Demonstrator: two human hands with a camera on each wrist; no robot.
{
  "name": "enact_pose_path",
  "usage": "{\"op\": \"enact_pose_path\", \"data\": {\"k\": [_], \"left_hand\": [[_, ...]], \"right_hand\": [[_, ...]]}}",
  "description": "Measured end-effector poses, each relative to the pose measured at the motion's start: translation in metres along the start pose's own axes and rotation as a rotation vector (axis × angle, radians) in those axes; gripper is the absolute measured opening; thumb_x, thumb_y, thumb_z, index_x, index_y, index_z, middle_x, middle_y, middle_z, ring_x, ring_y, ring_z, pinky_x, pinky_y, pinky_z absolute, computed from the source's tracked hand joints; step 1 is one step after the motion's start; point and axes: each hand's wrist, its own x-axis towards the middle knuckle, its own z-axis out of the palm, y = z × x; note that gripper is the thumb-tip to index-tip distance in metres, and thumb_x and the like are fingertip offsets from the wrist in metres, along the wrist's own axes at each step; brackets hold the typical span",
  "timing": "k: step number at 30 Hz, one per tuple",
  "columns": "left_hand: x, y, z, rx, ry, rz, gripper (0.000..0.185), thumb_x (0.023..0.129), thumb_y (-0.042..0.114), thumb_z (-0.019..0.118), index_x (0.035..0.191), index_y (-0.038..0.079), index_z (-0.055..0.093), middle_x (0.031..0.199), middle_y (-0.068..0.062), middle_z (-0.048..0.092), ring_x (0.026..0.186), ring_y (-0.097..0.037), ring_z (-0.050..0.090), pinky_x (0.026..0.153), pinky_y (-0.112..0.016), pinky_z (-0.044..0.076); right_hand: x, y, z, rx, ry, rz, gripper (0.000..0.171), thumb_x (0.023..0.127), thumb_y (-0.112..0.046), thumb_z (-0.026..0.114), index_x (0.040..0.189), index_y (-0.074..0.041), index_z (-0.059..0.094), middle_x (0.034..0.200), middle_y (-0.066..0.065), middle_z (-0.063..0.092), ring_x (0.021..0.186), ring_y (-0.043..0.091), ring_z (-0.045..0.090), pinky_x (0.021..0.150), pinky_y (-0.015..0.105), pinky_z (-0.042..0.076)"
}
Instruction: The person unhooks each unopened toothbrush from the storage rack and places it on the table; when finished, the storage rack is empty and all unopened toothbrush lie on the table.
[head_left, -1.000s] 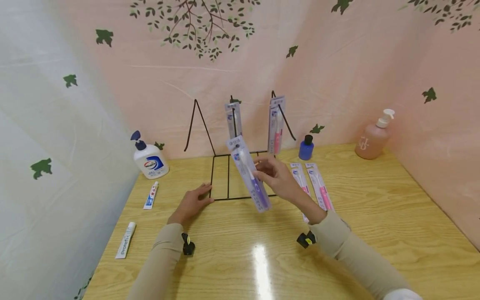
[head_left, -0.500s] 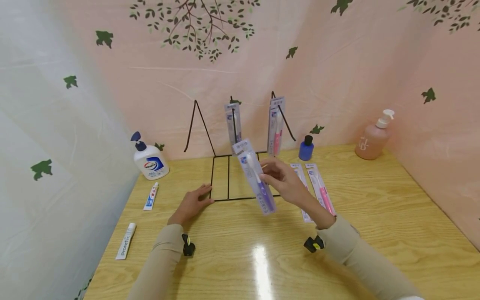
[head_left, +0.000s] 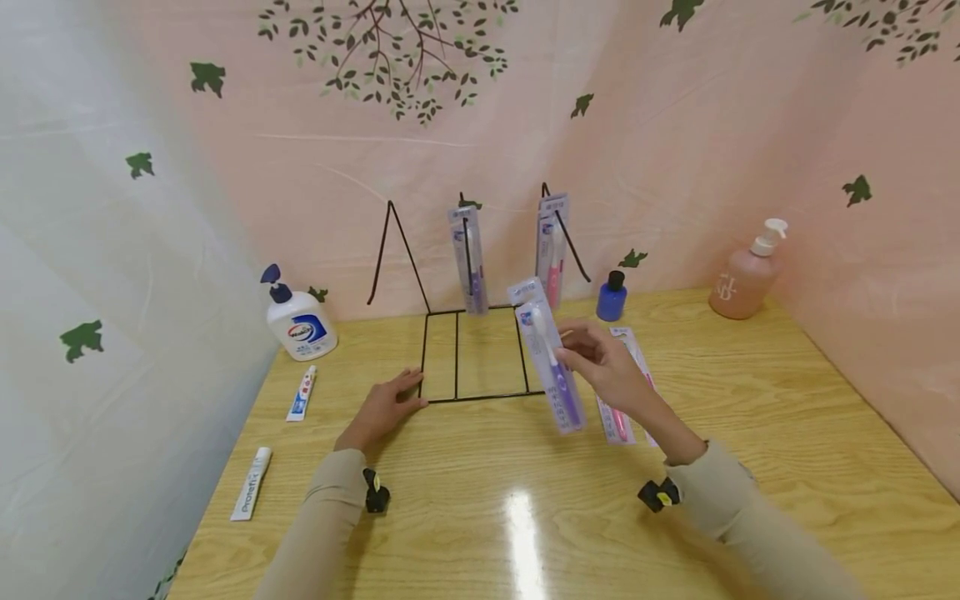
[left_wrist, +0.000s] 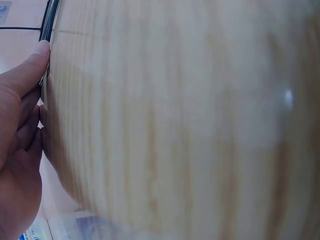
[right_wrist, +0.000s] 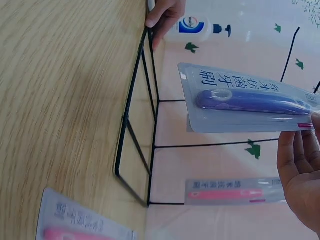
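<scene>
Nearest you on the left of the wooden surface (head_left: 480, 517) lies a white tube (head_left: 251, 482). Your left hand (head_left: 381, 407) lies flat on the surface, fingers (left_wrist: 31, 67) straight, their tips touching the near left corner of the black wire rack (head_left: 474, 354). Your right hand (head_left: 609, 371) is raised above the surface just right of the rack's base; its fingers pinch a packaged purple toothbrush (head_left: 550, 356), which is tilted with its card top up and to the left, clear of the surface. Beneath that hand lie two packaged pink toothbrushes (head_left: 617, 417), flat on the surface. Farther left lies a small toothpaste tube (head_left: 302, 392), and beyond it stands a white pump bottle (head_left: 298, 317). On the rack's upright wires hang a purple toothbrush pack (head_left: 468, 260) and a pink toothbrush pack (head_left: 552, 250). By the far wall stand a blue bottle (head_left: 612, 296) and, at far right, a pink pump bottle (head_left: 746, 274).
</scene>
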Motion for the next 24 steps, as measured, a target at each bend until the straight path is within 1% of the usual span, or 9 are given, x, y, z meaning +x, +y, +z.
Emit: {"op": "enact_pose_path", "data": {"k": [7,13,18,21,24], "left_hand": [[0.000,0.001,-0.001,-0.004,0.002,0.003,0.058,0.092,0.028,0.064,0.143,0.009,0.045,0.152,-0.009,0.037,0.143,-0.032,0.028,0.115,-0.052,0.024],[0.000,-0.002,0.000,-0.009,0.007,0.008,0.058,0.092,0.029,0.064,0.143,0.009,0.045,0.152,-0.007,0.038,0.143,-0.030,0.028,0.115,-0.052,0.024],[0.000,-0.002,0.000,-0.011,0.005,0.013,0.059,0.092,0.030,0.064,0.144,0.010,0.044,0.152,-0.008,0.038,0.143,-0.030,0.028,0.115,-0.052,0.025],[-0.001,-0.002,0.000,-0.014,0.001,0.010,0.059,0.092,0.030,0.064,0.144,0.010,0.044,0.152,-0.007,0.037,0.143,-0.030,0.028,0.115,-0.052,0.025],[-0.001,-0.001,0.000,-0.015,0.000,0.010,0.059,0.092,0.030,0.064,0.144,0.010,0.044,0.152,-0.007,0.037,0.143,-0.030,0.028,0.115,-0.053,0.025]], "right_hand": [[-0.009,0.006,-0.019,-0.040,0.037,0.042,0.028,0.096,-0.010,0.057,0.123,-0.004,0.053,0.100,0.017,0.065,0.077,0.015,0.063,0.066,0.024,0.054],[-0.017,0.012,-0.034,-0.081,0.092,0.068,0.030,0.096,-0.012,0.058,0.125,-0.004,0.053,0.099,0.012,0.066,0.076,0.010,0.062,0.065,0.022,0.053],[-0.023,0.021,-0.047,-0.104,0.115,0.076,0.030,0.096,-0.011,0.057,0.125,-0.003,0.052,0.100,0.010,0.066,0.078,0.007,0.063,0.069,0.023,0.055],[-0.027,0.027,-0.055,-0.130,0.136,0.108,0.032,0.097,-0.013,0.057,0.127,-0.003,0.051,0.102,0.006,0.066,0.081,0.005,0.064,0.072,0.023,0.056],[-0.030,0.032,-0.063,-0.153,0.153,0.148,0.034,0.097,-0.016,0.056,0.128,-0.004,0.050,0.104,0.007,0.066,0.083,0.003,0.064,0.073,0.022,0.057]]}}
